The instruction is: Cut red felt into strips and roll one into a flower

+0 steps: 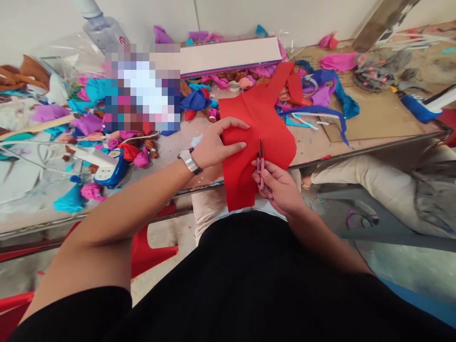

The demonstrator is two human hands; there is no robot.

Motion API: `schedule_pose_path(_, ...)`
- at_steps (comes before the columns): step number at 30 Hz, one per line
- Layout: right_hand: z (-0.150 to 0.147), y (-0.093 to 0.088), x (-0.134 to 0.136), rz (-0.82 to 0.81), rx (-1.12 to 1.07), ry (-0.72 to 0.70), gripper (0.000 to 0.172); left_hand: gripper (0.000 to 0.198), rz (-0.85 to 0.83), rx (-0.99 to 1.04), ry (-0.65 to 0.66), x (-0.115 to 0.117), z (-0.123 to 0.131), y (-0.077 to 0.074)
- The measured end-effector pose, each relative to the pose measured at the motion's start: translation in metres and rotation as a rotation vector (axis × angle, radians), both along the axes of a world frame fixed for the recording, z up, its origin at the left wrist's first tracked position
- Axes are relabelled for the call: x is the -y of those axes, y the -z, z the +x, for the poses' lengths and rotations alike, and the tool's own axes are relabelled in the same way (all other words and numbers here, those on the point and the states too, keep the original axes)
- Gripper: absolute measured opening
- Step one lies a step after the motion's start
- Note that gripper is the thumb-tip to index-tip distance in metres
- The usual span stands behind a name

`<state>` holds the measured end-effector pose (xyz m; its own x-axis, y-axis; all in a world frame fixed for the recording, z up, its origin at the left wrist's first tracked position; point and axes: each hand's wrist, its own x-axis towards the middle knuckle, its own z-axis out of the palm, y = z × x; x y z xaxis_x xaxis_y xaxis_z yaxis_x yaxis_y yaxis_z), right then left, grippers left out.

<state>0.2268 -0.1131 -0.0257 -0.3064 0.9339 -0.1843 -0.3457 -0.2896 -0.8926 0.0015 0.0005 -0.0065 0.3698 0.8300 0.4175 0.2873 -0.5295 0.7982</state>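
Note:
A large piece of red fabric [242, 175] hangs over the table's front edge toward my lap, its upper part lying on the table. My left hand [217, 145], with a metal-banded watch on the wrist, holds the fabric by its left side. Index finger and thumb rest on top of the cloth; the other fingers are mostly hidden. In my right hand [280, 185] is a pair of small scissors [261, 166] with pink handles. Their dark blades point away from me and meet the fabric near its middle, right of my left fingertips.
Colourful fabric pieces [85, 122] litter the table, with a blue-and-white power strip [111, 168] and cables at left. Behind lies a long white box [228, 54]. Cardboard [366, 114] covers the right side. Another person's leg [359, 175] shows at right; a red stool [149, 251] stands below.

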Motion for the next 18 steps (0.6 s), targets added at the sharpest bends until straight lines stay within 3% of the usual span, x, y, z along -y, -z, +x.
schedule_pose_path(18, -0.0009, 0.0031, -0.0027, -0.001, 0.004, 0.008, 0.045, 0.048, 0.011, -0.008, 0.022, -0.0003, -0.002, -0.0026)
